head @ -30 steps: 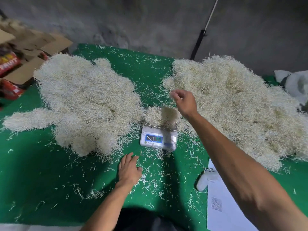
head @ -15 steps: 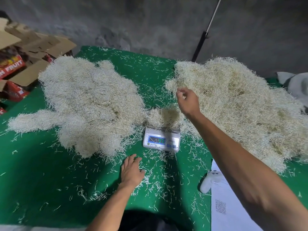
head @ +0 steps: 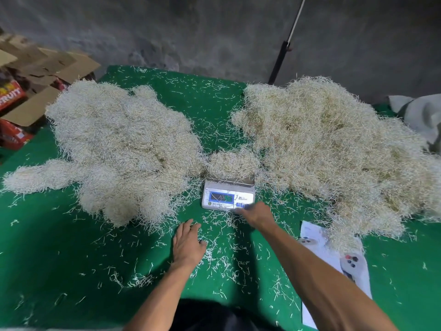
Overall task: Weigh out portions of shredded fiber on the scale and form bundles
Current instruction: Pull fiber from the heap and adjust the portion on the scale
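Hands at the scale, fiber heaped on both sides

Right hand [head: 256, 214] reaches to the scale's [head: 228, 195] front right corner; motion blur hides its fingers, so I cannot tell its grip. Left hand [head: 188, 244] lies flat, fingers straight, on the green table [head: 59, 259] among loose strands. A small fiber portion [head: 232, 162] sits on the scale pan, between the left pile [head: 119, 149] and right pile [head: 334, 149]. A white controller [head: 353, 265] rests on paper [head: 317, 237]; cardboard boxes [head: 35, 75] stand far left.
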The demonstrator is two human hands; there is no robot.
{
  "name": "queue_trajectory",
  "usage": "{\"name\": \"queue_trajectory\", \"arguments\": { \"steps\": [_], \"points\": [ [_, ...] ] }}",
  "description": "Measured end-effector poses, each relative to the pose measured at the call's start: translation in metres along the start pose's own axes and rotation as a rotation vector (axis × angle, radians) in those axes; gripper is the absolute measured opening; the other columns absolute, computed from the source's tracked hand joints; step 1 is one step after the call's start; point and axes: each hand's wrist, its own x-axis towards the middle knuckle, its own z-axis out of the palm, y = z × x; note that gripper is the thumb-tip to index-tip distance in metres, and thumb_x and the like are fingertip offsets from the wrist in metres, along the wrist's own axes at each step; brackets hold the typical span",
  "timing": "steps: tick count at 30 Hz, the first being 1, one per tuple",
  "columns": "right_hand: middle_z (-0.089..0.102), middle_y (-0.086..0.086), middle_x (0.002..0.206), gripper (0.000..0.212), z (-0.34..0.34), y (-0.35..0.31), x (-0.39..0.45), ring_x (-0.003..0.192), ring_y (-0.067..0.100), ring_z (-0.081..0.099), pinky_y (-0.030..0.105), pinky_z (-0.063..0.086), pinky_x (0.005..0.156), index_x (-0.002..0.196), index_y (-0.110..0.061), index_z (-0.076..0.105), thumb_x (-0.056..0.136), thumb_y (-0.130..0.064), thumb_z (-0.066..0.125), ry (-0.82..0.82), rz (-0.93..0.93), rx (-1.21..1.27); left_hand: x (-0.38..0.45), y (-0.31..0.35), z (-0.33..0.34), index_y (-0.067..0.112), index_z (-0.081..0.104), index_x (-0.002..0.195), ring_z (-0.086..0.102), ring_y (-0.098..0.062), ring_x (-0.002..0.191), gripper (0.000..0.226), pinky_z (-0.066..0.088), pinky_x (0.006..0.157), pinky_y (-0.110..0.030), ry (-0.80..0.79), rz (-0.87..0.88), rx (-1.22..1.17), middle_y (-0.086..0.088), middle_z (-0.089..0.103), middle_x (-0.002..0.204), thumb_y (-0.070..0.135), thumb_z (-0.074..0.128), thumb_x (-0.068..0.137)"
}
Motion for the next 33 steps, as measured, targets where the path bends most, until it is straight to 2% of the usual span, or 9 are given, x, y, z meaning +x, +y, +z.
{"name": "queue_trajectory", "arguments": {
  "steps": [2, 3, 5, 7, 12, 17, 22, 26, 33],
  "points": [
    [0.063, 0.012, 0.100, 0.046, 0.020, 0.014, -0.002, 0.068, 0.011, 0.060, 0.028, 0.057, 0.072, 0.099, -0.015, 0.065, 0.084, -0.057, 0.074, -0.089, 0.060, -0.002, -0.001, -0.001, 0.000, 0.029, 0.030, 0.157, 0.005, -0.021, 0.156, 0.066, 0.007, 0.127, -0.044, -0.001, 0.006, 0.005, 0.005, 0.012, 0.169, 0.032, 0.061, 0.098],
    [0.062, 0.016, 0.112, 0.057, 0.028, 0.018, -0.004, 0.078, 0.016, 0.063, 0.036, 0.060, 0.085, 0.104, -0.011, 0.062, 0.080, -0.061, 0.076, -0.102, 0.088, -0.004, -0.002, -0.001, 0.000, 0.030, 0.030, 0.157, 0.005, -0.020, 0.156, 0.066, 0.007, 0.127, -0.044, -0.003, 0.007, 0.005, 0.006, 0.011, 0.169, 0.033, 0.060, 0.099],
    [0.047, 0.020, 0.146, 0.098, 0.043, 0.021, -0.006, 0.114, 0.026, 0.063, 0.046, 0.055, 0.102, 0.142, -0.002, 0.045, 0.077, -0.070, 0.072, -0.041, 0.116, -0.084, -0.003, -0.002, 0.001, 0.031, 0.030, 0.157, 0.004, -0.020, 0.156, 0.065, 0.008, 0.127, -0.046, -0.006, 0.005, 0.001, 0.007, 0.011, 0.169, 0.035, 0.059, 0.099],
    [0.034, 0.016, 0.158, 0.113, 0.054, 0.021, -0.009, 0.127, 0.031, 0.057, 0.045, 0.055, 0.101, 0.155, -0.004, 0.026, 0.077, -0.077, 0.065, 0.061, 0.098, -0.175, -0.003, -0.004, 0.002, 0.031, 0.030, 0.157, 0.003, -0.019, 0.156, 0.064, 0.008, 0.127, -0.046, -0.007, 0.006, -0.002, 0.008, 0.009, 0.169, 0.035, 0.059, 0.100],
    [0.051, 0.004, 0.136, 0.071, 0.070, 0.025, -0.008, 0.104, 0.021, 0.066, 0.035, 0.058, 0.082, 0.139, -0.014, 0.044, 0.092, -0.066, 0.056, 0.189, 0.001, -0.262, -0.002, -0.005, 0.002, 0.032, 0.032, 0.156, 0.003, -0.018, 0.156, 0.064, 0.008, 0.127, -0.045, -0.009, 0.001, -0.006, 0.010, 0.010, 0.169, 0.035, 0.060, 0.099],
    [0.059, -0.004, 0.111, 0.014, 0.079, 0.026, -0.003, 0.083, 0.009, 0.062, 0.030, 0.059, 0.080, 0.109, -0.018, 0.060, 0.106, -0.030, 0.052, 0.223, -0.116, -0.163, 0.000, -0.005, 0.003, 0.033, 0.037, 0.153, 0.008, -0.017, 0.155, 0.063, 0.011, 0.126, -0.041, 0.012, -0.019, -0.013, 0.011, 0.015, 0.168, 0.037, 0.062, 0.096],
    [0.063, -0.002, 0.090, 0.016, 0.085, 0.030, -0.004, 0.076, 0.009, 0.064, 0.026, 0.059, 0.071, 0.098, -0.019, 0.058, 0.107, -0.029, 0.051, 0.169, -0.124, 0.027, 0.000, -0.005, 0.007, 0.034, 0.035, 0.154, 0.008, -0.017, 0.155, 0.064, 0.011, 0.126, -0.041, 0.021, -0.030, 0.002, 0.012, 0.014, 0.167, 0.040, 0.062, 0.096],
    [0.066, 0.006, 0.080, 0.015, 0.061, 0.016, -0.002, 0.058, 0.008, 0.056, 0.023, 0.053, 0.053, 0.093, -0.021, 0.060, 0.105, -0.027, 0.052, 0.150, -0.198, 0.247, 0.000, -0.003, 0.010, 0.033, 0.037, 0.153, 0.008, -0.017, 0.155, 0.065, 0.011, 0.125, -0.041, 0.031, -0.040, -0.016, 0.011, 0.015, 0.167, 0.040, 0.065, 0.094],
    [0.063, -0.010, 0.076, 0.015, -0.042, -0.078, -0.009, 0.060, -0.006, 0.056, 0.012, 0.048, 0.056, 0.091, -0.025, 0.062, 0.104, -0.022, 0.057, 0.456, -0.576, 0.570, -0.001, -0.002, 0.010, 0.035, 0.039, 0.152, 0.008, -0.016, 0.155, 0.066, 0.009, 0.127, -0.044, 0.041, -0.057, -0.063, 0.011, 0.014, 0.168, 0.040, 0.067, 0.092]
  ]
}}
